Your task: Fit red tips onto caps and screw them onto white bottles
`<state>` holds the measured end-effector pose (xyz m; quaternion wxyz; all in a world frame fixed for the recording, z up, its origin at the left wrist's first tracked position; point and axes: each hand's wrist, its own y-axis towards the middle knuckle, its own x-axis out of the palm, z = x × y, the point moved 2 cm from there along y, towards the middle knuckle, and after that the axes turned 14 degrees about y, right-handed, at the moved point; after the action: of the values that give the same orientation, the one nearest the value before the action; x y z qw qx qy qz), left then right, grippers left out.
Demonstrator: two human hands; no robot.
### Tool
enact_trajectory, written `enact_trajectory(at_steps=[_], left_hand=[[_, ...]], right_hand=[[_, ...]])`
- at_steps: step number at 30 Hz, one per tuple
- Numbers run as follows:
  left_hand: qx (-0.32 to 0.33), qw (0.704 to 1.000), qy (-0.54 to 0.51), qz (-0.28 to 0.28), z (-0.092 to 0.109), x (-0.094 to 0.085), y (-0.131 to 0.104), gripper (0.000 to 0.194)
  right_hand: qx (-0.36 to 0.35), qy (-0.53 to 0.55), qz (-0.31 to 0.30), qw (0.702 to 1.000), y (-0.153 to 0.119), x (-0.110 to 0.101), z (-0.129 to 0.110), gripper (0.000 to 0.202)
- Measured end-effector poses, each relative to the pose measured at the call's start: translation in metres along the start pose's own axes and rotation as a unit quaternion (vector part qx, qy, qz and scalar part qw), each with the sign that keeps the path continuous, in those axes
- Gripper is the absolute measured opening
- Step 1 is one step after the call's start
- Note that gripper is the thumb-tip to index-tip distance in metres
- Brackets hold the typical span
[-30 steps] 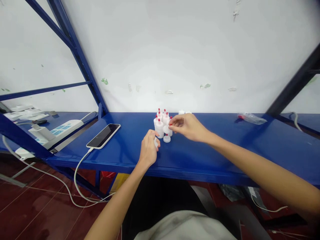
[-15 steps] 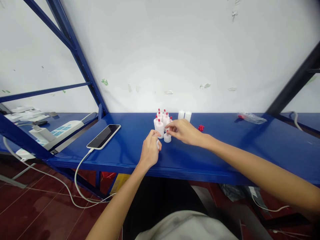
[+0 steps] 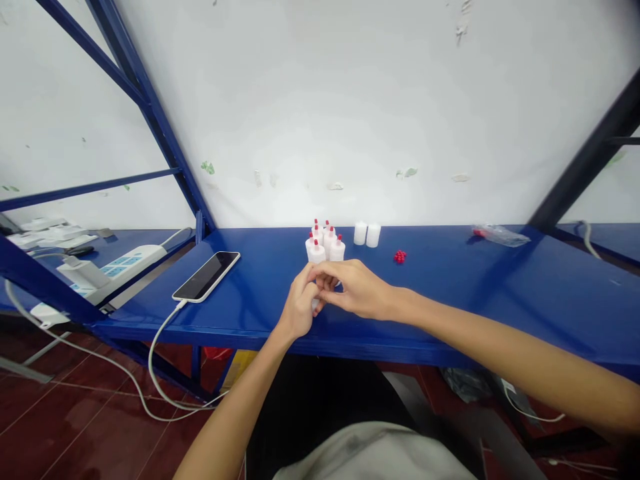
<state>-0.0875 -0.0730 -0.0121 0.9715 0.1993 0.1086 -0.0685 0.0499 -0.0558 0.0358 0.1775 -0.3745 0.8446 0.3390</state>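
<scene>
My left hand [image 3: 299,303] is closed round a white bottle [image 3: 315,304], of which only a small part shows below the fingers. Against it, just over the front half of the table, comes my right hand [image 3: 353,288]. Its fingers are bent and pressed together, and what they grip is hidden. Right behind both hands stands a close group of white bottles [image 3: 337,251] with red tips, several in number, all upright. Two white bottles without red tips [image 3: 373,235] stand to the right of that group.
A small heap of red caps [image 3: 400,257] lies right of the bottles. Farther right is a clear plastic bag [image 3: 501,235] with something red in it. A phone [image 3: 207,277] on a white cable lies at the left of the blue table [image 3: 450,293]. Behind rises a white wall [image 3: 320,113].
My right hand has come down and left, from a short white piece with a red tip to my left hand. That piece no longer shows. My left hand stays nearly in place.
</scene>
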Motion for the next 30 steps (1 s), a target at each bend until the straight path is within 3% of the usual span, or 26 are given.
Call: enact_trajectory(at_steps=[10, 14, 18, 21, 27, 30], left_hand=[[-0.024, 0.999, 0.032, 0.027, -0.004, -0.002, -0.004, 0.006], [-0.050, 0.996, 0.032, 0.063, -0.006, -0.003, 0.000, 0.025], [-0.098, 0.987, 0.079, 0.097, -0.006, -0.003, 0.002, 0.032], [-0.102, 0.986, 0.093, 0.089, -0.005, -0.003, 0.001, 0.031], [-0.103, 0.988, 0.085, 0.083, -0.003, -0.001, 0.001, 0.029], [-0.108, 0.987, 0.088, 0.077, -0.003, 0.000, 0.001, 0.029]], right_hand=[[0.003, 0.008, -0.001, 1.000, 0.001, 0.006, 0.000, 0.014], [0.029, 0.014, 0.043, 0.999, 0.007, -0.017, -0.002, 0.008], [0.066, -0.093, 0.126, 0.986, 0.014, -0.048, 0.005, 0.007], [0.083, -0.140, 0.114, 0.980, 0.017, -0.056, 0.016, 0.008], [0.072, -0.190, 0.054, 0.978, 0.016, -0.047, 0.035, 0.016], [0.071, -0.193, 0.053, 0.977, 0.015, -0.046, 0.037, 0.017]])
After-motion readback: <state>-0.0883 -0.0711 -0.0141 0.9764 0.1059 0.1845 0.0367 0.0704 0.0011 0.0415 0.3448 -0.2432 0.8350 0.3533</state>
